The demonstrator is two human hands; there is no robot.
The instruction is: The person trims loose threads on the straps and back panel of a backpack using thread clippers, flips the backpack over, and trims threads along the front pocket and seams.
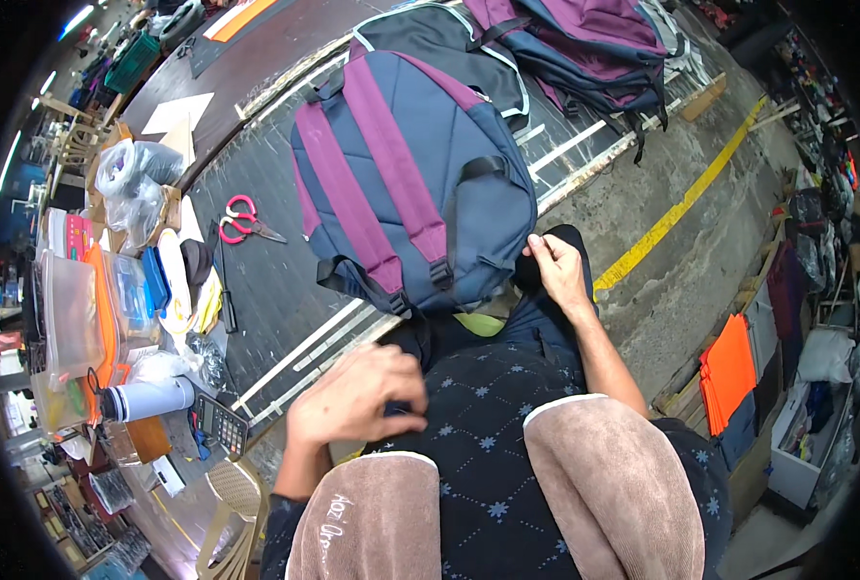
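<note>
Brown plush cushions (613,488) hang near the loosely curled left hand (355,398).

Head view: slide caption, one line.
Strap-side-up backpack on dark table; right hand beside its edge, left hand apart from it, scissors left.

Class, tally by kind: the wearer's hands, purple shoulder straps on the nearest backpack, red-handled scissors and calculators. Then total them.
Left hand and right hand: 2
Purple shoulder straps: 2
Red-handled scissors: 1 pair
Calculator: 1
Total: 6
</note>
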